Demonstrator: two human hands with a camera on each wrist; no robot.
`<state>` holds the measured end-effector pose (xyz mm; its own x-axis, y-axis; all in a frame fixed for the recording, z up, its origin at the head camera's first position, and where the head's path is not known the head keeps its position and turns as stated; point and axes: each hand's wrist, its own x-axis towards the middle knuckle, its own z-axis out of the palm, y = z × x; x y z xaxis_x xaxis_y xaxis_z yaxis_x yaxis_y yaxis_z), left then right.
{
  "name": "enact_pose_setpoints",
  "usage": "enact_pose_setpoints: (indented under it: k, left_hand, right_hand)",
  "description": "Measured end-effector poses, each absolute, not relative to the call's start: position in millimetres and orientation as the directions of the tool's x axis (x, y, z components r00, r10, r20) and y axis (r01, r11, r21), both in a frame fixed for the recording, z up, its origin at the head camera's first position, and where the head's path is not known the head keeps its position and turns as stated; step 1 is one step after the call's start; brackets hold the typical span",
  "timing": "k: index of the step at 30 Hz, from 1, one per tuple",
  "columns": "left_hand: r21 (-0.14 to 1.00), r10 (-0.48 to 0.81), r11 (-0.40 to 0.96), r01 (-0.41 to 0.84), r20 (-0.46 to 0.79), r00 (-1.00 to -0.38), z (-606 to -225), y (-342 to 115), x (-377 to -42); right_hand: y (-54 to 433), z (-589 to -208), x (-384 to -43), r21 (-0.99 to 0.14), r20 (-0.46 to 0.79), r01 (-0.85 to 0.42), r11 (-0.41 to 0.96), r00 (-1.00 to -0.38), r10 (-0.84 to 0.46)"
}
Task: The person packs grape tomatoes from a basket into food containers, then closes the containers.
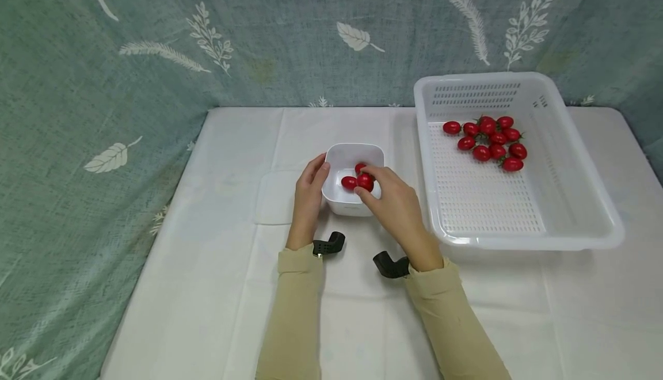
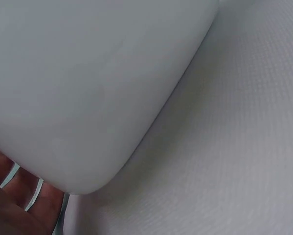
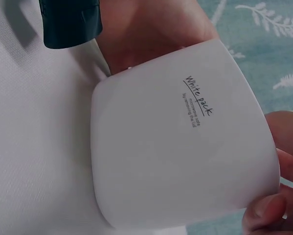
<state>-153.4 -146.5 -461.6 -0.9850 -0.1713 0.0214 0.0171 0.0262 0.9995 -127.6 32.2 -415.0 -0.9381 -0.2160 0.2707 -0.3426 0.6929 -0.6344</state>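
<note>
A small white square container (image 1: 354, 202) stands on the table, its front wall printed "White pack" in the right wrist view. My left hand (image 1: 308, 196) holds its left side, thumb at the rim and fingers along the wall. Over the container's right part, my right hand (image 1: 399, 206) reaches in and pinches a red cherry tomato (image 1: 365, 182) between thumb and fingers. Two more cherry tomatoes (image 1: 349, 183) show inside, one partly hidden behind the right fingers. In the left wrist view the container wall (image 2: 97, 88) fills much of the picture, with my left fingers (image 2: 46, 203) beside it.
A large white slotted basket (image 1: 528, 242) stands to the right, with several cherry tomatoes (image 1: 481, 153) toward its back. Left of the container a flat whitish lid-like square (image 1: 273, 198) lies on the white tablecloth (image 1: 207, 288). Green leaf-patterned cloth (image 1: 290, 52) hangs behind.
</note>
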Motion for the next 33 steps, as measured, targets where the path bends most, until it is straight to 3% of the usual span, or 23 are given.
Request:
enact_pose_setpoints:
  k: [33]
  left_hand:
    - [0.999,-0.150,0.048,-0.004,0.004,-0.989,-448.7,-143.3,-146.4]
  right_hand:
    - [33.5,-417.0,-129.8,-0.650,0.242,-0.327,0.686,-0.945,-0.222]
